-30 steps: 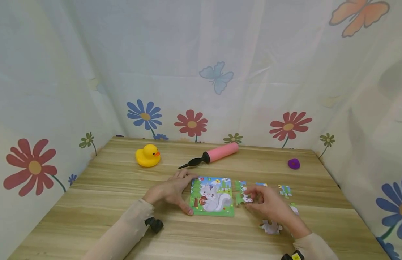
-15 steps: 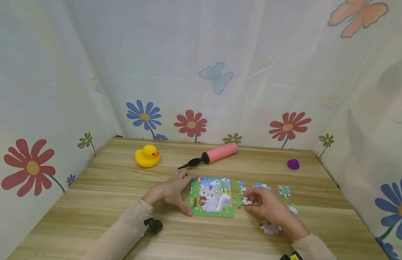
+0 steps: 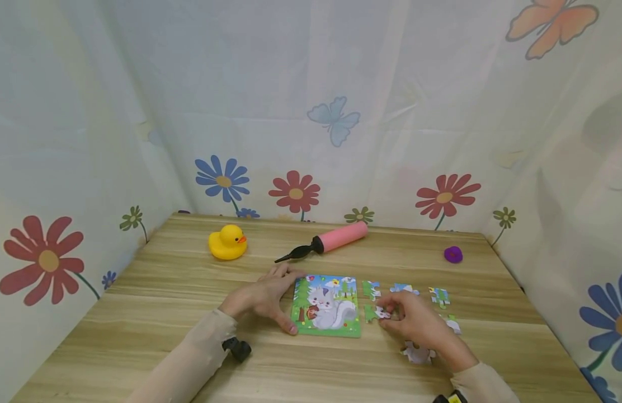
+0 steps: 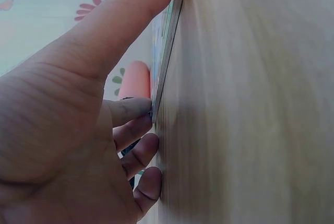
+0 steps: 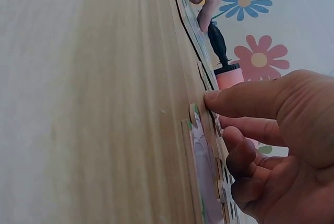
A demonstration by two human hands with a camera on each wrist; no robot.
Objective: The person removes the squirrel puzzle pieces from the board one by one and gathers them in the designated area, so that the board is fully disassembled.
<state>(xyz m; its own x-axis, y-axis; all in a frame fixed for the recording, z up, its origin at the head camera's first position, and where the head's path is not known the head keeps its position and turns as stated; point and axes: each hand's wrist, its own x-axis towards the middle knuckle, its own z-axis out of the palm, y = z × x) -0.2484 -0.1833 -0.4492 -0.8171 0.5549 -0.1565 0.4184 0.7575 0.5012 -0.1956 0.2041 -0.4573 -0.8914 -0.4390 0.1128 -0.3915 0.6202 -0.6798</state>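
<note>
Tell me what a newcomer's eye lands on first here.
The bright squirrel puzzle board at the table's near middle, the left hand steadying its left edge. Just right of it, the right hand fingers a loose puzzle piece. Farther back sit a yellow duck and pink pump.

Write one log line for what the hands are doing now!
left hand: steadies puzzle board edge | right hand: pinches puzzle piece on table beside board

Both hands low on the surface, lower centre of head view.
Left hand (image 3: 263,299) flat, fingers spread, thumb extended. Right hand (image 3: 414,320) fingers curled, thumb and fingertips pinched together; forearms enter from bottom edge.
</note>
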